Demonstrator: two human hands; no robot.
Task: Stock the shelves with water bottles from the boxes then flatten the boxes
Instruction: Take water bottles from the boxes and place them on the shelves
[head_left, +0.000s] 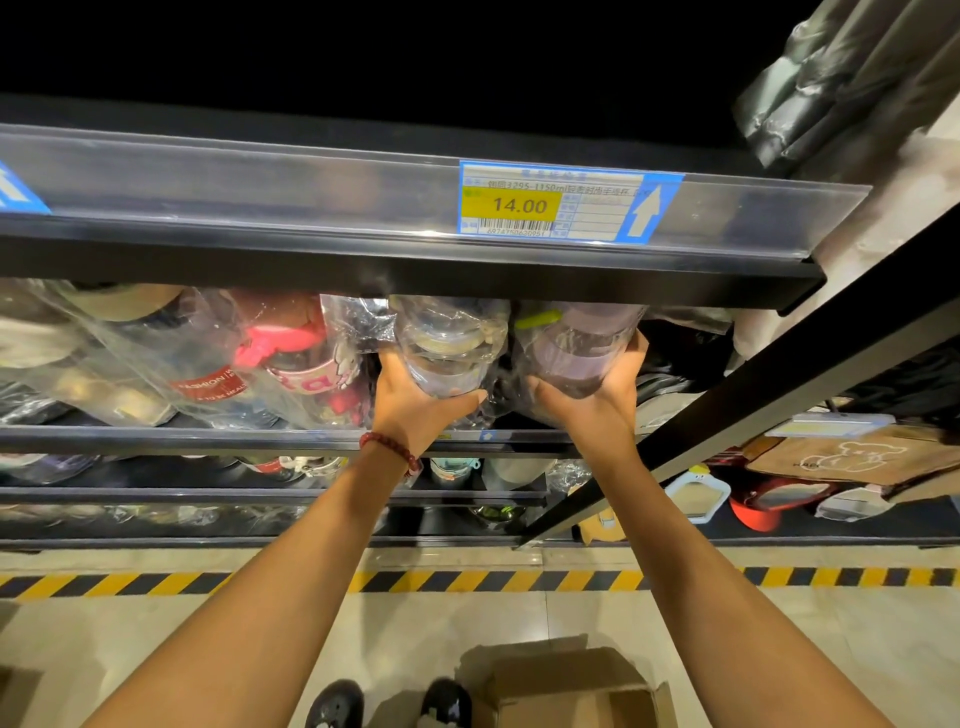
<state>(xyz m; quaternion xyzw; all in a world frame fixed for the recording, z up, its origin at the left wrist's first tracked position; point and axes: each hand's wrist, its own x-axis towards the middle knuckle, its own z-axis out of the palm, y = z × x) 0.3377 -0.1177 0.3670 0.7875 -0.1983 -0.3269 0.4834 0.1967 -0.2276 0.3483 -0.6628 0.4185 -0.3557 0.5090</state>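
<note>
Two water bottles in crinkled clear plastic wrap are held side by side at the front of a shelf, bases toward the camera and long axes running back under the shelf above. The clear bottle (447, 348) sits in the left hand (415, 410), thumb on its left flank and fingers (470, 399) curled under its base. The mauve-tinted bottle (576, 353), with a lime-green tab near its top, sits in the right hand (592, 400), fingers wrapped up its right side. Both are smooth and cylindrical. A red bead bracelet (390, 451) circles the left wrist. More wrapped bottles (218, 364) with red and pink parts lie to the left. The black metal shelf edge (260, 439) runs below the hands; above, a price tag (569, 203) reads 14.00. An open cardboard box (566, 686) stands on the floor beside black-and-yellow hazard tape (493, 581).
</note>
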